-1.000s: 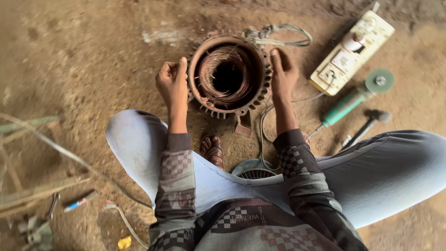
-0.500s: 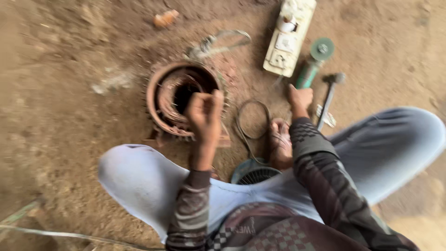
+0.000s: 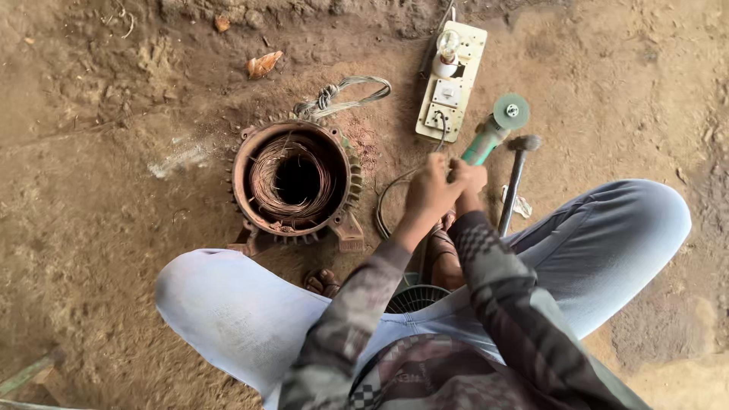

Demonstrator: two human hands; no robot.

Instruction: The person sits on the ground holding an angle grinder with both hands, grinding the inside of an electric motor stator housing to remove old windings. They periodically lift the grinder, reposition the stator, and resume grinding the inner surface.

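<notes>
While both hands, left hand point(image 3: 429, 190) and right hand point(image 3: 469, 178), close around one green angle grinder point(image 3: 490, 137), one hammer point(image 3: 514, 178), one motor stator point(image 3: 296, 182), one switchboard point(image 3: 452, 83) lie nearby.

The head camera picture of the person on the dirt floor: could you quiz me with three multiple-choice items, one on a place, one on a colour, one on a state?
1. Where does the hammer lie?
A. inside the motor housing
B. beside the grinder, by the person's right knee
C. on the switch board

2. What colour is the angle grinder body?
A. green
B. red
C. yellow

3. How does the rusty motor housing stand?
A. capped by a lid
B. lying on its side
C. open end up, copper windings showing

Answers: 1 B, its head sits just right of the grinder disc. 2 A, the handle by the left hand and right hand is green. 3 C, the coils are visible down the bore.
</notes>
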